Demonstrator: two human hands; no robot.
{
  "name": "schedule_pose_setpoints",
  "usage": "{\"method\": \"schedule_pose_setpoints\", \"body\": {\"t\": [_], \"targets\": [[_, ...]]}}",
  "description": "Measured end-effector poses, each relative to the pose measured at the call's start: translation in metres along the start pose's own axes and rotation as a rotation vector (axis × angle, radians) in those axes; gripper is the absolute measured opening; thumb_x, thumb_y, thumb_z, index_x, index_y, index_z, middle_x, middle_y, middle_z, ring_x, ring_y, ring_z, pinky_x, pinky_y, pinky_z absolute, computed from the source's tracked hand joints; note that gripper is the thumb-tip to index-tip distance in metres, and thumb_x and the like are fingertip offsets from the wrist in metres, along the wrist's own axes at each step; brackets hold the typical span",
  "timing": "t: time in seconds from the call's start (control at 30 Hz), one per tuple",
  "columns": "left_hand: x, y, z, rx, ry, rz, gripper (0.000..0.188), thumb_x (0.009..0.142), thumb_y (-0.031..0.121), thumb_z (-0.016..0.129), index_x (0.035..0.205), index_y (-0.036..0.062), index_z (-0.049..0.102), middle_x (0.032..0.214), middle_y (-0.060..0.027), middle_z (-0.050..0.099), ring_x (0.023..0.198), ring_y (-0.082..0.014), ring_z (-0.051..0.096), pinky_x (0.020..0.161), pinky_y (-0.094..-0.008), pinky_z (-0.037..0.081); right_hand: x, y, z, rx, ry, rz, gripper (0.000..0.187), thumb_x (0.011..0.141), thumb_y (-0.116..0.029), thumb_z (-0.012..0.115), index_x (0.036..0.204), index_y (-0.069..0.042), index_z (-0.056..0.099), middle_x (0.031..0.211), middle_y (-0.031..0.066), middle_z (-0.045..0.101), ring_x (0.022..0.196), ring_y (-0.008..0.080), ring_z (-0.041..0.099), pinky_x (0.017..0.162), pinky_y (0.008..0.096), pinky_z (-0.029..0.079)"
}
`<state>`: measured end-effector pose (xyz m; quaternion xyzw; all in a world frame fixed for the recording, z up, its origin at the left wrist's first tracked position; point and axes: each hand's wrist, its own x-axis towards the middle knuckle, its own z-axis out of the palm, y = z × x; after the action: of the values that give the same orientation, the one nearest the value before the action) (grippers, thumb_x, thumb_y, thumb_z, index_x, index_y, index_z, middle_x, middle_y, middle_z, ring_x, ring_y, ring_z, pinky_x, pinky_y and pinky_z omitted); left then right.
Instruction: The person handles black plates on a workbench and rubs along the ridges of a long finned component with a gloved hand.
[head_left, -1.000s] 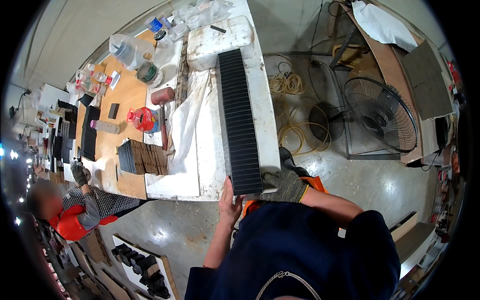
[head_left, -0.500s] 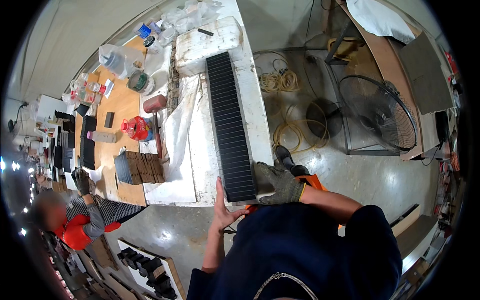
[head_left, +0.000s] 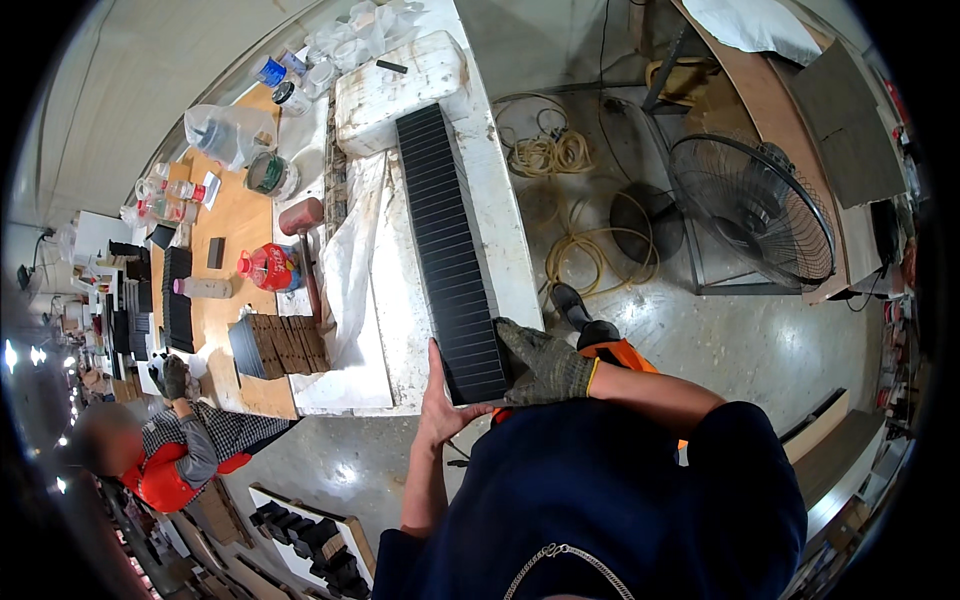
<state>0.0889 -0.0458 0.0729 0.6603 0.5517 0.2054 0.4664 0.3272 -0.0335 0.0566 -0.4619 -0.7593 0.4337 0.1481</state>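
A long row of thin black blocks [head_left: 447, 230] lies lengthwise on the white tabletop, packed face to face. My left hand [head_left: 437, 408], bare, grips its near left corner, with the fingers along the side and the thumb across the near end. On the opposite side my right hand [head_left: 548, 368], in a dark knit glove, presses against the near end of the row. Its fingers point forward along the side, and the palm side is hidden. The far end of the row meets a stained white foam block [head_left: 400, 95], which has a small dark strip [head_left: 392, 67] on it.
Left of the row are a mallet [head_left: 302, 218], a red-labelled jug [head_left: 268, 267], a stack of brown-edged pieces [head_left: 280, 345] and several jars. A person [head_left: 185, 440] works at the far left. To the right stand a floor fan [head_left: 755, 210] and a coiled hose [head_left: 575, 255].
My left hand has closed in on the row's near corner, its thumb moving against the end. My right glove has shifted slightly left along the side. The whole view has moved a little.
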Motion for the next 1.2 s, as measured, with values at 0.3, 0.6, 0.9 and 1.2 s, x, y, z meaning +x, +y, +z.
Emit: {"method": "schedule_pose_setpoints", "body": {"t": [0.3, 0.6, 0.9, 1.2], "targets": [[0.0, -0.006, 0.001, 0.029, 0.005, 0.013, 0.141, 0.047, 0.026, 0.093, 0.147, -0.0009, -0.003, 0.144, -0.0238, 0.034, 0.132, -0.0294, 0.037, 0.108, -0.0349, 0.031, 0.0, 0.0, 0.0, 0.002, -0.019, 0.004, 0.105, 0.07, -0.051, 0.071, 0.144, 0.003, 0.019, 0.146, 0.025, 0.027, 0.134, 0.0356, 0.033, 0.11, 0.0379, 0.029], [-0.003, -0.006, 0.005, -0.02, 0.01, 0.015, 0.14, 0.05, 0.03, 0.092, 0.146, -0.0022, -0.004, 0.148, -0.0244, 0.026, 0.136, -0.0302, 0.03, 0.11, -0.0352, 0.027, 0.001, -0.002, -0.002, 0.055, -0.004, 0.003, 0.101, 0.072, -0.052, 0.068, 0.143, 0.003, 0.021, 0.145, 0.0253, 0.029, 0.133, 0.0354, 0.034, 0.11, 0.0379, 0.029], [-0.051, -0.021, 0.037, -0.81, 0.61, -0.286, 0.082, 0.085, 0.01, 0.067, 0.146, 0.0023, 0.014, 0.143, -0.0198, 0.03, 0.131, -0.0289, 0.035, 0.106, -0.0401, 0.033, 0.02, 0.047, -0.034, 0.07, 0.407, 0.122, 0.071, 0.075, -0.036, 0.07, 0.132, -0.004, 0.042, 0.123, 0.0174, 0.052, 0.109, 0.0303, 0.054, 0.091, 0.0391, 0.044], [-0.069, 0.004, 0.075, -1.069, 0.738, -0.428, 0.022, 0.095, 0.02, 0.056, 0.098, -0.0018, 0.057, 0.091, -0.0115, 0.063, 0.084, -0.0178, 0.063, 0.08, -0.0322, 0.053, 0.182, 0.058, -0.202, -0.352, 0.807, -0.06, 0.04, 0.089, -0.03, 0.054, 0.119, -0.004, 0.056, 0.111, 0.0206, 0.061, 0.106, 0.0339, 0.056, 0.089, 0.0436, 0.045]]}}
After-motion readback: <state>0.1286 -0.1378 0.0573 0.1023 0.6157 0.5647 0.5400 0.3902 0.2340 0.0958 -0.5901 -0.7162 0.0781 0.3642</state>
